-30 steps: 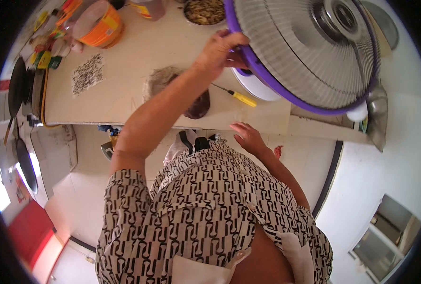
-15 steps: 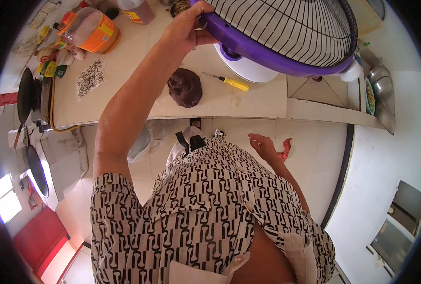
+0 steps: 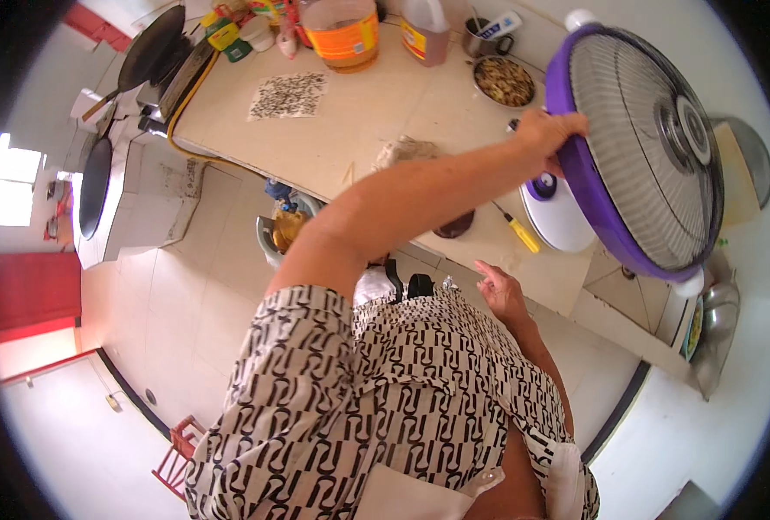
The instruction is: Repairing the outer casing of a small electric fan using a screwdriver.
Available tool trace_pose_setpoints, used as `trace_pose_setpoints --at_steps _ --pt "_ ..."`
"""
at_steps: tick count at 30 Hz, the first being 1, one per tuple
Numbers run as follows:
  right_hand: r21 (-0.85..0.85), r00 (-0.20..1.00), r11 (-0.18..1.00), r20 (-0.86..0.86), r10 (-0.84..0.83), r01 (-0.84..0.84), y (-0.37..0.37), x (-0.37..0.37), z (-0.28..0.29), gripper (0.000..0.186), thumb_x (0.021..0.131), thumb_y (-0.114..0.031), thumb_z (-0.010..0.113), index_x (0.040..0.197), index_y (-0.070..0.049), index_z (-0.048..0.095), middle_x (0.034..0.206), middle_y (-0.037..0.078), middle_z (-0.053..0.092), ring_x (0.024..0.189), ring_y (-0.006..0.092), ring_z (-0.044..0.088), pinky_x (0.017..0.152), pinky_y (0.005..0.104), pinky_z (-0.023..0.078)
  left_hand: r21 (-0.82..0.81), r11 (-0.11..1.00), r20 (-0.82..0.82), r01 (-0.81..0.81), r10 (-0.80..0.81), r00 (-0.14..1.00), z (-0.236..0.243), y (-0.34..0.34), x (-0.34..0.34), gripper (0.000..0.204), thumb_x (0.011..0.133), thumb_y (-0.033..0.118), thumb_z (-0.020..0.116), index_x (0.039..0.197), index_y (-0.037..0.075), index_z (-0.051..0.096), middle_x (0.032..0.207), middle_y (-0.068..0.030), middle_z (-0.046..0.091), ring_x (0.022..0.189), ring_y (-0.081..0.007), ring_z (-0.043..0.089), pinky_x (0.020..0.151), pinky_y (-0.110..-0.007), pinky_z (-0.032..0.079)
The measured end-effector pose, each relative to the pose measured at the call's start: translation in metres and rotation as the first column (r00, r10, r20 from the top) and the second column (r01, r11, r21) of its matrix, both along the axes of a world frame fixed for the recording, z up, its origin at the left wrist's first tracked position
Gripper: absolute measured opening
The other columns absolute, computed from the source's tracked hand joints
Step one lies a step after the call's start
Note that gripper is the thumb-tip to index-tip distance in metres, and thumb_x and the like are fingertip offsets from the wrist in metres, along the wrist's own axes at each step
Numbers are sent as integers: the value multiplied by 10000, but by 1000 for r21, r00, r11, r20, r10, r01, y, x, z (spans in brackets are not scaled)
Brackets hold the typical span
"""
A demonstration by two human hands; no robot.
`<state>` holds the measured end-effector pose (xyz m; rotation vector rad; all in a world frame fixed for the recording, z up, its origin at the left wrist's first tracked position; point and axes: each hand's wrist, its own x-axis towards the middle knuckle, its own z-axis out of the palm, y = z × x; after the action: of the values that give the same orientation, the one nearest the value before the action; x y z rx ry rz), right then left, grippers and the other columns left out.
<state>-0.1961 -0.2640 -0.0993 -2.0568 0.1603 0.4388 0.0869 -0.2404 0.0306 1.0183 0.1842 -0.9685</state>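
My left hand [image 3: 548,139] reaches across the counter and grips the rim of a table fan [image 3: 581,186]. The fan has a purple ring, a wire grille and a round white base [image 3: 551,217], and its head is tilted. Below the base lies a screwdriver [image 3: 524,235] with a yellow handle. A dark brown lump [image 3: 454,227] shows only partly, as my left forearm covers the rest. My right hand [image 3: 502,293] hangs near the counter's front edge, holding nothing, its fingers apart and partly stretched out.
On the counter [image 3: 368,108] stand a bowl of brown pieces [image 3: 504,81], a metal mug [image 3: 486,39], a jug [image 3: 426,33] and an orange-labelled tub [image 3: 342,39]. A speckled sheet [image 3: 288,95] and a crumpled cloth [image 3: 405,152] lie there too. Pans [image 3: 151,48] are at left.
The view has turned, so the counter runs slantwise and more of its left part shows. The fan stands farther right in the picture, its grille seen more fully. My left hand keeps its grip.
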Motion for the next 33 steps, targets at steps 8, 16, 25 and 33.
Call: trace_pose_setpoints --at_steps 8,16,25,33 --pt "102 956 954 54 -290 283 -8 62 56 338 901 -128 632 1212 4 616 1086 148 697 901 256 677 843 348 519 14 997 23 -71 71 997 17 -29 -45 564 645 207 801 1079 -54 554 918 -187 688 702 -294 715 510 -436 605" --pt "-466 919 876 277 279 -125 0 113 19 722 909 -332 633 1529 -145 317 1560 199 304 1381 416 361 1064 541 365 100 994 73 -31 23 997 44 -33 -70 615 617 232 808 1099 -52 552 975 -190 679 858 -289 694 678 -395 576" --pt "-564 846 638 -260 466 -524 45 160 3 821 814 -529 669 1516 -261 338 1533 172 302 1377 426 289 968 685 359 115 985 180 -132 110 978 33 -68 -86 660 610 233 811 1143 -66 561 1007 -213 686 931 -308 686 860 -360 531" --pt "-625 888 729 120 444 -280 14 156 -26 417 827 -137 614 1242 -124 578 1098 109 519 1042 333 525 764 511 486 -9 999 46 -39 39 998 44 -71 -86 604 614 227 817 1096 -41 573 972 -164 690 884 -258 680 804 -331 541"
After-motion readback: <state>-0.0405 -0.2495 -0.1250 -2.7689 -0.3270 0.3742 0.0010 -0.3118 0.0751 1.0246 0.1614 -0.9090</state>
